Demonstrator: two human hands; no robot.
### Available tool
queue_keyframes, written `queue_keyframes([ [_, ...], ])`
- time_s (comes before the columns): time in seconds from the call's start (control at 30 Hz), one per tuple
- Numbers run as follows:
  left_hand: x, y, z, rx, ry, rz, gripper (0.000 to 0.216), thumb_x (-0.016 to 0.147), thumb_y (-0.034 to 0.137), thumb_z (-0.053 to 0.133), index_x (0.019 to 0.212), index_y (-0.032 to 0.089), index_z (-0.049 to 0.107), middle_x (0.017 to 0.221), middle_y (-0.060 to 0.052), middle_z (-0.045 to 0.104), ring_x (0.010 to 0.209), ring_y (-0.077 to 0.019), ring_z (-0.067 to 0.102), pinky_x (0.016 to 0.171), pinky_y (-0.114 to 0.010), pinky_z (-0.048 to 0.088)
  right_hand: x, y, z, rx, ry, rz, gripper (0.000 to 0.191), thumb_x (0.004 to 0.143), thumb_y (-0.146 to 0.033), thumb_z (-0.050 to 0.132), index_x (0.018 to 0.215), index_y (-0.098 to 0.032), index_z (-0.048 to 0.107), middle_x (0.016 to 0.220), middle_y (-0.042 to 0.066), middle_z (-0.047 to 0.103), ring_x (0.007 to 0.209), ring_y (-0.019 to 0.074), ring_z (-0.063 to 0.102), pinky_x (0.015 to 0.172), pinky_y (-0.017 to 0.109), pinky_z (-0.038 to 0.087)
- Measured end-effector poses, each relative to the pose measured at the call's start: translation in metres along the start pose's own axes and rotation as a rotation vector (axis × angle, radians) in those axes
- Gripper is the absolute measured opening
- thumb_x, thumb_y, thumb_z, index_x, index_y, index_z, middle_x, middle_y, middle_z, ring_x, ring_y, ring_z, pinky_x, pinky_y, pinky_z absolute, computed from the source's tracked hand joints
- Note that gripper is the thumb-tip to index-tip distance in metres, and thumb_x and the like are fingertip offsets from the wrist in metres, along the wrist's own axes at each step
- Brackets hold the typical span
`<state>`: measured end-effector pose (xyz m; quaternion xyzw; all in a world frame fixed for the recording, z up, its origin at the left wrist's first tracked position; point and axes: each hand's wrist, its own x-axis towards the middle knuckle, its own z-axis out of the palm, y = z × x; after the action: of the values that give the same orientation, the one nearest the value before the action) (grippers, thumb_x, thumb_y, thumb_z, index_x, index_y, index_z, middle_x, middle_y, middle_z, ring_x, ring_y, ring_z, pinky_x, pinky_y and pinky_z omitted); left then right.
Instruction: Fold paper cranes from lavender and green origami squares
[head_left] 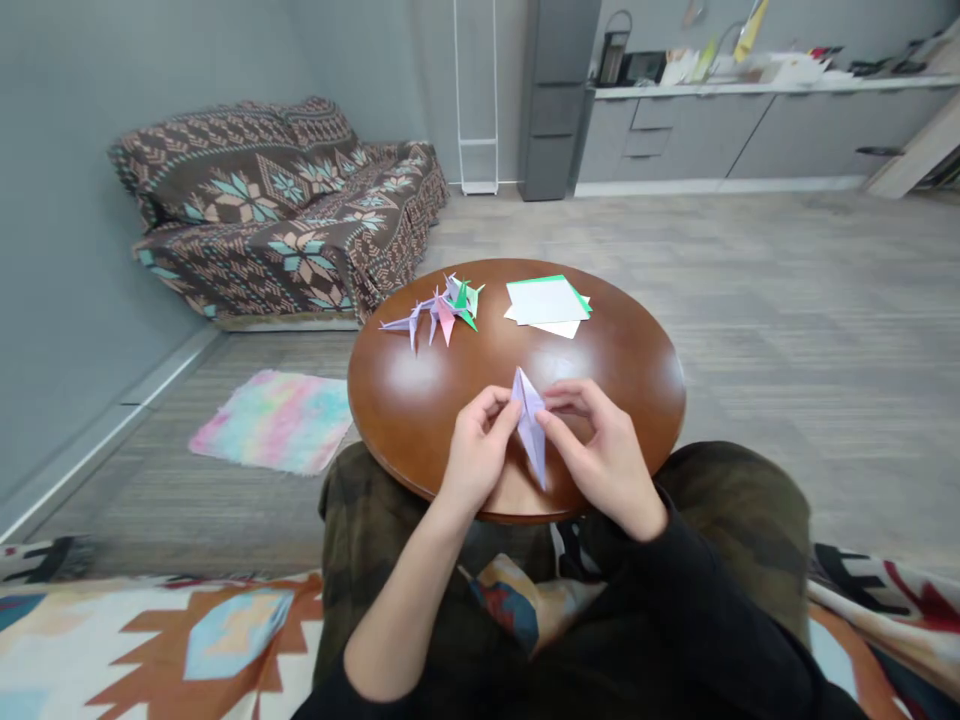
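Between my two hands is a lavender folded origami paper [531,430], a long narrow diamond with a crease down its middle. My left hand [484,440] pinches its left edge between thumb and fingers. On the opposite edge, my right hand [596,445] presses its thumb against the paper, with the fingers curled behind. The paper is held just above the near part of the round brown table [420,440], its lower point toward me. Several finished origami cranes [442,312], in lavender, pink and green, are clustered at the table's far left.
A loose stack of white and green paper sheets [547,302] lies at the table's far right. Beyond stand a covered sofa [285,220] and a grey kitchen counter [697,130]. A pastel rug [274,420] is on the floor at left.
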<state>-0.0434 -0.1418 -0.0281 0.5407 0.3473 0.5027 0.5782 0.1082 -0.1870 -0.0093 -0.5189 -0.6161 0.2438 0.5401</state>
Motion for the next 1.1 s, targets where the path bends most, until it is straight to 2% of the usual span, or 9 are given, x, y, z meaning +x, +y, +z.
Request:
queue_keyframes([
  [0.07,0.001,0.004,-0.005,0.109,-0.102,0.003,0.018,0.091,0.033,0.067,0.085,0.016,0.069,0.079,-0.001,0.067,0.076,-0.0144,0.06,0.075,-0.024,0.047,0.005,0.007,-0.003,0.005,0.037,-0.025,0.02,0.089,-0.031,0.071,0.107,-0.022,0.065,0.104,0.008,0.072,0.093,0.0226,0.07,0.086,0.039,0.058],
  [0.13,0.0,0.008,-0.006,0.155,-0.205,-0.026,0.019,0.09,0.034,0.068,0.085,0.016,0.069,0.078,-0.001,0.067,0.074,-0.0152,0.06,0.073,-0.025,0.046,0.008,0.015,-0.005,0.131,-0.014,0.036,0.023,0.088,-0.033,0.072,0.108,-0.021,0.067,0.096,0.006,0.071,0.084,0.0199,0.069,0.077,0.035,0.059],
  [0.2,-0.001,0.01,-0.005,0.156,-0.253,-0.056,0.02,0.09,0.035,0.067,0.085,0.016,0.069,0.078,-0.002,0.067,0.074,-0.0156,0.059,0.072,-0.025,0.045,0.011,0.021,-0.007,0.265,-0.079,0.12,0.023,0.086,-0.034,0.075,0.104,-0.02,0.069,0.083,0.003,0.071,0.074,0.0177,0.068,0.069,0.031,0.058],
  [0.3,-0.002,0.008,0.001,0.134,-0.2,-0.063,0.022,0.09,0.036,0.067,0.083,0.015,0.07,0.078,-0.002,0.068,0.074,-0.0155,0.059,0.072,-0.025,0.044,0.011,0.026,-0.008,0.355,-0.06,0.189,0.022,0.081,-0.034,0.08,0.097,-0.02,0.071,0.077,0.002,0.072,0.07,0.0168,0.068,0.065,0.03,0.057],
  [0.47,-0.002,0.0,0.01,0.068,-0.119,-0.098,0.025,0.085,0.039,0.073,0.08,0.015,0.07,0.074,-0.002,0.069,0.07,-0.0156,0.06,0.07,-0.026,0.044,0.01,0.028,-0.007,0.379,-0.001,0.174,0.021,0.077,-0.028,0.083,0.092,-0.021,0.07,0.085,0.004,0.077,0.079,0.0177,0.073,0.075,0.031,0.059],
  [0.57,-0.003,-0.002,0.012,0.052,-0.111,-0.118,0.027,0.082,0.041,0.076,0.081,0.014,0.072,0.076,-0.004,0.072,0.071,-0.0164,0.062,0.07,-0.026,0.045,0.011,0.028,-0.007,0.386,0.044,0.185,0.022,0.076,-0.028,0.082,0.091,-0.021,0.068,0.082,0.003,0.077,0.078,0.0188,0.074,0.074,0.032,0.06],
  [0.77,-0.003,-0.003,0.016,0.081,-0.079,-0.104,0.022,0.083,0.037,0.075,0.081,0.015,0.075,0.076,-0.003,0.073,0.07,-0.016,0.063,0.068,-0.026,0.046,0.012,0.028,-0.005,0.38,0.153,0.218,0.016,0.08,-0.03,0.074,0.089,-0.021,0.064,0.074,0.002,0.076,0.071,0.0195,0.074,0.069,0.032,0.059],
  [0.93,-0.004,-0.004,0.017,0.094,-0.039,-0.074,0.023,0.085,0.036,0.072,0.079,0.014,0.074,0.072,-0.003,0.071,0.067,-0.015,0.059,0.066,-0.026,0.044,0.01,0.028,-0.002,0.486,0.037,0.255,0.03,0.078,-0.033,0.08,0.103,-0.021,0.068,0.086,0.003,0.077,0.077,0.0175,0.072,0.073,0.031,0.058],
  [1.1,-0.005,-0.003,0.016,0.099,-0.033,-0.063,0.023,0.086,0.036,0.071,0.079,0.015,0.071,0.071,-0.002,0.068,0.067,-0.0145,0.058,0.066,-0.026,0.043,0.01,0.025,-0.003,0.503,0.015,0.264,0.032,0.073,-0.029,0.085,0.1,-0.02,0.069,0.079,0.0,0.074,0.071,0.0149,0.069,0.07,0.029,0.057],
])
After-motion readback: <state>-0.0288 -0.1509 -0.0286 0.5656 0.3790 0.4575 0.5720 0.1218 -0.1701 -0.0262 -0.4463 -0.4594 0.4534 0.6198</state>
